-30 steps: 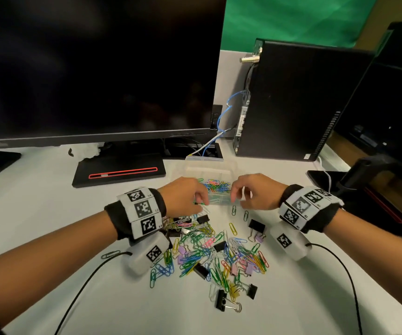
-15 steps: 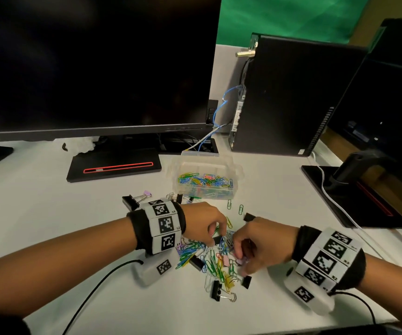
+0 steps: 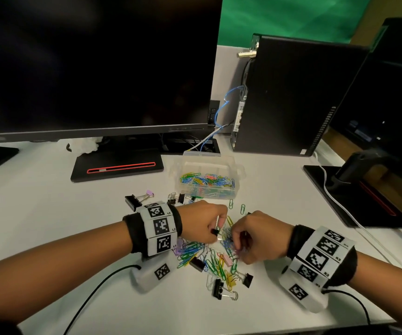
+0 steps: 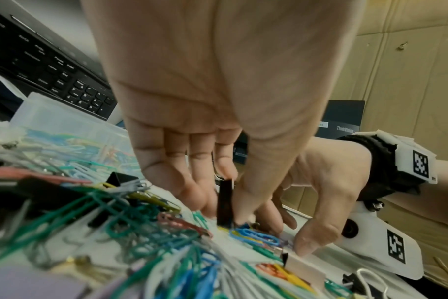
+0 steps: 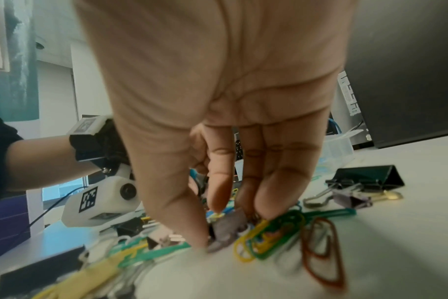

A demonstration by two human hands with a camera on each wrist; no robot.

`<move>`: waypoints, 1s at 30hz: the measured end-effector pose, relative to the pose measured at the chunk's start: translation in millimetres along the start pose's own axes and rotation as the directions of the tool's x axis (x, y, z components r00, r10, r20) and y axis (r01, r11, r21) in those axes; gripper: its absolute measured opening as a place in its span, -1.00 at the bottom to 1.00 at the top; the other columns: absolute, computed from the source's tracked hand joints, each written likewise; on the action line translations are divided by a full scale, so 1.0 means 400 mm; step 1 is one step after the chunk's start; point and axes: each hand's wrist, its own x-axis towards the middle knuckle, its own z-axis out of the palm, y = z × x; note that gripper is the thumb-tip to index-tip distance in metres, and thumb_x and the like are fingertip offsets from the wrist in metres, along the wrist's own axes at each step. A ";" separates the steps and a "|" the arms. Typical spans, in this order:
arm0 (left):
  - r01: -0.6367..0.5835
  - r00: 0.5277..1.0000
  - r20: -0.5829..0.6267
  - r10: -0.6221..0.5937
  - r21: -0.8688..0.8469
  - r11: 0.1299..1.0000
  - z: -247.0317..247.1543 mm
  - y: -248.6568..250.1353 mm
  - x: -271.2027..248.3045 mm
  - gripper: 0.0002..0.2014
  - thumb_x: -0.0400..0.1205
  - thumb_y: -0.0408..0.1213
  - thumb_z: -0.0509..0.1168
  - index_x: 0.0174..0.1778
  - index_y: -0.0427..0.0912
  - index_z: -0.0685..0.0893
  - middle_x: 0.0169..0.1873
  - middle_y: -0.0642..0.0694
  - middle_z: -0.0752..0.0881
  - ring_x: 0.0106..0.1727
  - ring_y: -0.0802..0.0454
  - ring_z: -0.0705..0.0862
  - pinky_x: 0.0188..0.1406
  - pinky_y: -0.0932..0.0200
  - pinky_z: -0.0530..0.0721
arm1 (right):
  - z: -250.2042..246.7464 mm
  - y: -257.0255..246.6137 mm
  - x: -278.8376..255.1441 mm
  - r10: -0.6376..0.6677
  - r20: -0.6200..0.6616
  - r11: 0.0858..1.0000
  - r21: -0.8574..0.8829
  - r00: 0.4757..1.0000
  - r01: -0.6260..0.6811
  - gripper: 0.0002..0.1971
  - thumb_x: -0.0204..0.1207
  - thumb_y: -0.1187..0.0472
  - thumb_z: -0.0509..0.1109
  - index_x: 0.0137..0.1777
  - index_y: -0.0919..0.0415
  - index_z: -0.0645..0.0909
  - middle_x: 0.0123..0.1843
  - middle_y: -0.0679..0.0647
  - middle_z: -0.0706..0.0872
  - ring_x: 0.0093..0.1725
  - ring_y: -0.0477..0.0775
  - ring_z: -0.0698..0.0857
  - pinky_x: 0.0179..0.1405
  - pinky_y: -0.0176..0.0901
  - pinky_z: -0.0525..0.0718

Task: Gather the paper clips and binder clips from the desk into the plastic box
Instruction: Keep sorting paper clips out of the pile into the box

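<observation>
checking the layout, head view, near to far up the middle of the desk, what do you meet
black binder clip → loose clip pile → left hand and right hand → plastic box → monitor

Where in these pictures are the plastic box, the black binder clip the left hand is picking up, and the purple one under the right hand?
plastic box (image 3: 237,170), head view, right wall.
black binder clip (image 4: 225,202), left wrist view, flat side.
purple binder clip (image 5: 228,228), right wrist view, body.
</observation>
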 end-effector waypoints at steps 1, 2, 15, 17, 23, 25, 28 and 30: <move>-0.015 1.000 -0.005 0.014 -0.035 0.999 -0.002 0.000 -0.006 -0.80 0.53 -0.34 0.31 0.00 -0.11 0.45 -0.31 -0.14 0.61 -0.42 0.03 0.49 -0.45 0.20 0.41 | -0.006 0.003 -0.002 0.006 -0.002 1.000 0.007 1.000 -0.006 -0.90 0.23 0.22 0.50 -0.25 0.08 0.68 -0.40 -0.19 0.64 -0.46 -0.26 0.56 -0.37 -0.55 0.46; -0.033 0.999 -0.009 0.032 -0.052 0.998 -0.005 0.001 -0.011 -0.81 0.54 -0.36 0.26 0.02 -0.11 0.44 -0.35 -0.18 0.59 -0.46 0.03 0.43 -0.45 0.18 0.39 | -0.013 0.009 -0.005 0.010 -0.009 1.000 0.010 1.000 -0.010 -0.89 0.22 0.22 0.50 -0.25 0.06 0.68 -0.37 -0.16 0.66 -0.45 -0.25 0.56 -0.35 -0.51 0.49; 0.016 0.997 0.069 -0.029 0.182 0.983 0.022 0.070 -0.013 -0.65 0.52 0.08 0.36 -0.23 -0.20 0.68 -0.25 -0.08 0.66 -0.24 -0.03 0.60 -0.12 0.06 0.66 | -0.068 0.123 -0.039 0.242 0.072 0.962 -0.146 0.968 -0.230 -0.80 0.27 0.20 0.46 -0.36 -0.09 0.49 -0.33 -0.17 0.60 -0.30 -0.15 0.56 -0.22 -0.27 0.56; 0.014 0.996 0.081 -0.031 0.205 0.979 0.033 0.079 -0.005 -0.58 0.49 0.10 0.38 -0.19 -0.26 0.71 -0.24 -0.16 0.72 -0.27 -0.05 0.60 -0.15 0.04 0.67 | -0.061 0.126 -0.037 0.242 0.091 0.962 -0.151 0.966 -0.226 -0.78 0.26 0.20 0.48 -0.36 -0.09 0.49 -0.33 -0.18 0.61 -0.28 -0.12 0.59 -0.20 -0.26 0.58; -0.002 0.997 0.077 -0.018 0.257 0.966 0.053 0.088 0.006 -0.67 0.47 -0.05 0.42 -0.19 -0.32 0.72 -0.17 -0.26 0.76 -0.13 -0.19 0.70 -0.22 0.04 0.66 | -0.053 0.107 -0.037 0.137 0.049 0.987 -0.093 0.989 -0.132 -0.74 0.23 0.07 0.57 -0.14 -0.06 0.57 -0.24 -0.18 0.60 -0.34 -0.24 0.53 -0.30 -0.44 0.47; -0.009 0.998 0.069 -0.008 0.248 0.969 0.050 0.086 0.004 -0.75 0.48 -0.17 0.39 -0.15 -0.32 0.72 -0.13 -0.26 0.75 -0.09 -0.18 0.69 -0.20 0.07 0.64 | -0.048 0.090 -0.036 0.090 0.043 0.996 -0.026 0.995 -0.089 -0.59 0.20 0.04 0.63 0.03 -0.01 0.58 -0.15 -0.17 0.58 -0.39 -0.34 0.52 -0.35 -0.54 0.42; -0.003 0.999 0.052 -0.008 0.219 0.976 0.032 0.081 -0.009 -0.78 0.48 -0.20 0.37 -0.12 -0.31 0.73 -0.17 -0.21 0.71 -0.12 -0.15 0.66 -0.11 0.03 0.66 | -0.029 0.065 -0.027 0.058 0.043 0.998 0.003 0.997 -0.058 -0.32 0.21 0.08 0.65 0.33 -0.01 0.47 0.06 -0.05 0.55 -0.38 -0.39 0.46 -0.34 -0.65 0.42; 0.016 0.999 0.026 -0.021 0.198 0.980 0.009 0.073 -0.024 -0.80 0.49 -0.19 0.36 -0.13 -0.27 0.72 -0.24 -0.13 0.66 -0.18 -0.06 0.61 -0.08 0.03 0.66 | -0.018 0.055 -0.015 0.046 0.049 0.999 -0.013 0.998 -0.045 -0.22 0.23 0.12 0.64 0.45 -0.02 0.37 0.17 0.03 0.51 -0.34 -0.39 0.40 -0.35 -0.70 0.39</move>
